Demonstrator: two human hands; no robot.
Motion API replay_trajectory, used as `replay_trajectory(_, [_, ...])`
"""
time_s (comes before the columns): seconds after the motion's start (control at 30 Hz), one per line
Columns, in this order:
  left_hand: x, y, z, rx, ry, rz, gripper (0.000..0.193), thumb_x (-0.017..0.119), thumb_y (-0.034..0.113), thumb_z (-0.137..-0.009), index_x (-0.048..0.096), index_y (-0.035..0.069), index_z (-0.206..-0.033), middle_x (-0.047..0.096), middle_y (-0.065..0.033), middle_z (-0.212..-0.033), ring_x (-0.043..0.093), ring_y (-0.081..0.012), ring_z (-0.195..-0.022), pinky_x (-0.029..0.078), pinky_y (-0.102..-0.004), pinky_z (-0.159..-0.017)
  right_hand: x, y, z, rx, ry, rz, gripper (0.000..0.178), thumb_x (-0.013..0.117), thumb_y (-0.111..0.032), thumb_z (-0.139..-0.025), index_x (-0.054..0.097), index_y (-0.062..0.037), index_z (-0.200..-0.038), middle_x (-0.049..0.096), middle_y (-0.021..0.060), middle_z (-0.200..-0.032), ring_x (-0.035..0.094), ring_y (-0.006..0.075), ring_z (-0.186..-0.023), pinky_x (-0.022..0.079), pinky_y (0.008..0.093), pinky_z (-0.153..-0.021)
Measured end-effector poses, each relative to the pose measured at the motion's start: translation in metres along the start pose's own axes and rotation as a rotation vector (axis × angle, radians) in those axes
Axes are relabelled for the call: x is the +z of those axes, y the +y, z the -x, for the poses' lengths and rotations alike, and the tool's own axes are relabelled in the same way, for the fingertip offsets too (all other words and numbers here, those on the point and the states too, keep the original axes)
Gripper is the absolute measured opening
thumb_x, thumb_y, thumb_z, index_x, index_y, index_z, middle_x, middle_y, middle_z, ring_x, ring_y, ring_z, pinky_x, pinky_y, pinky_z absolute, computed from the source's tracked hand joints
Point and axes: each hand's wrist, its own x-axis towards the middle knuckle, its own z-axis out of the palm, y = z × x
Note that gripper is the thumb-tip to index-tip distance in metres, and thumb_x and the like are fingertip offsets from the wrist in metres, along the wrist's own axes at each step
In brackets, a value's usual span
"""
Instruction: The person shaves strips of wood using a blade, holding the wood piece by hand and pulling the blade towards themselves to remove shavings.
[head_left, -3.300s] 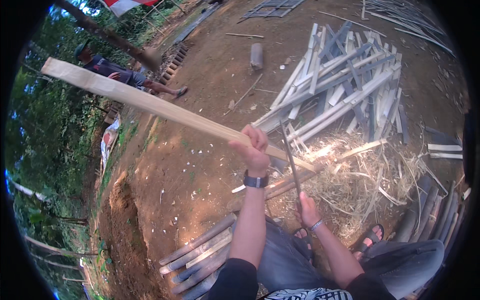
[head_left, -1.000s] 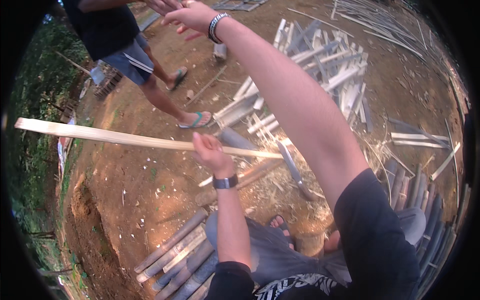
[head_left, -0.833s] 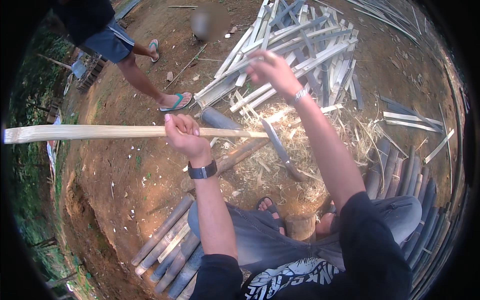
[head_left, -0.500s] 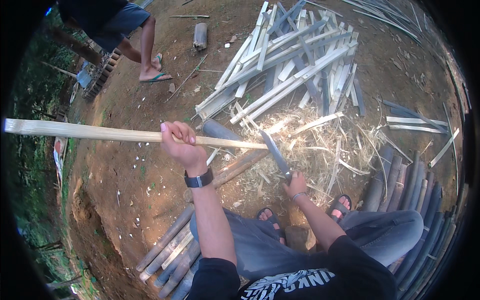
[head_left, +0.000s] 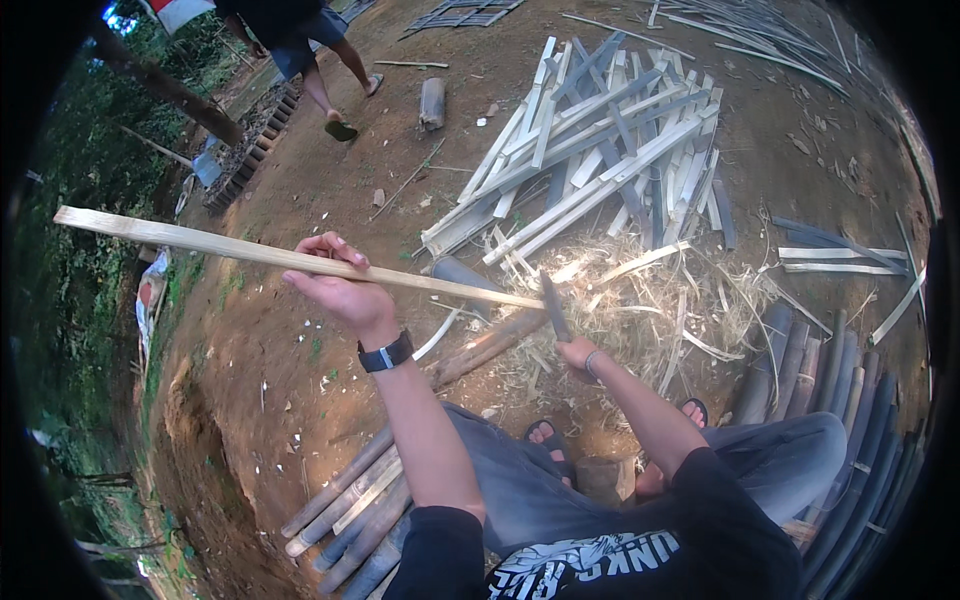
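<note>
A long pale bamboo strip [head_left: 215, 242] slants across in front of me, its far-left end raised higher than its right end. Palm up, my left hand [head_left: 352, 303] supports it, the thumb on the near side and the curled fingers on the far side. My right hand [head_left: 578, 354] is wrapped round the handle of a knife [head_left: 553, 308]. The blade stands at the strip's right tip, seemingly touching it. Beneath that tip lies a round bamboo pole [head_left: 490, 347], and pale curled shavings [head_left: 625, 305] cover the ground around it.
Split bamboo strips [head_left: 610, 140] lie in a crossed pile ahead. Whole bamboo poles [head_left: 835, 375] are stacked at my right, with more poles [head_left: 350, 500] at my left. A short bamboo piece [head_left: 432, 104] lies on the dirt, and another person [head_left: 300, 50] is at the far left.
My left hand has turned from an overhand grip to palm up under the strip. The strip's left end has swung right and tilts more. The other person has stepped farther away.
</note>
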Motion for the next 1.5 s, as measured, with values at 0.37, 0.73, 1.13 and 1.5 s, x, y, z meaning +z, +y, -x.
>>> replay_trajectory(0.37, [0.039, 0.04, -0.005, 0.104, -0.077, -0.189, 0.048, 0.028, 0.054, -0.097, 0.043, 0.009, -0.088, 0.044, -0.0005, -0.064, 0.04, -0.0069, -0.048, 0.033, -0.02, -0.042, 0.004, 0.01, 0.109, -0.412, 0.174, -0.484, 0.025, 0.067, -0.022, -0.076, 0.058, 0.001, -0.08, 0.062, 0.0108, -0.064, 0.062, 0.0186, -0.059, 0.047, 0.0322, -0.052])
replay_trajectory(0.73, [0.027, 0.035, -0.009, 0.232, 0.138, -0.208, 0.049, 0.025, 0.056, -0.097, 0.037, 0.013, -0.077, 0.036, 0.0028, -0.058, 0.034, -0.0049, -0.045, 0.027, -0.0176, -0.037, 0.029, 0.053, 0.13, -0.397, 0.547, -0.121, 0.049, 0.057, -0.04, -0.083, 0.059, 0.0064, -0.07, 0.058, 0.0256, -0.064, 0.061, 0.0387, -0.066, 0.045, 0.0446, -0.061])
replay_trajectory(1.13, [-0.017, 0.015, -0.013, 0.001, 0.194, -0.109, 0.055, 0.034, 0.063, -0.092, 0.034, 0.014, -0.067, 0.036, 0.0002, -0.056, 0.036, -0.0097, -0.044, 0.029, -0.0218, -0.037, 0.086, -0.015, 0.136, -0.46, 0.311, -0.203, 0.059, 0.054, -0.05, -0.086, 0.055, 0.0069, -0.073, 0.058, 0.0274, -0.06, 0.062, 0.0395, -0.062, 0.048, 0.0457, -0.062])
replay_trajectory(1.5, [-0.015, -0.002, -0.007, 0.244, 0.223, -0.306, 0.056, 0.023, 0.063, -0.094, 0.026, 0.015, -0.064, 0.029, -0.0007, -0.048, 0.03, -0.0108, -0.039, 0.025, -0.0223, -0.034, 0.099, -0.091, 0.153, -0.613, 0.158, -0.383, 0.062, 0.036, -0.049, -0.095, 0.052, 0.0051, -0.069, 0.053, 0.0223, -0.056, 0.059, 0.0334, -0.057, 0.044, 0.0465, -0.06])
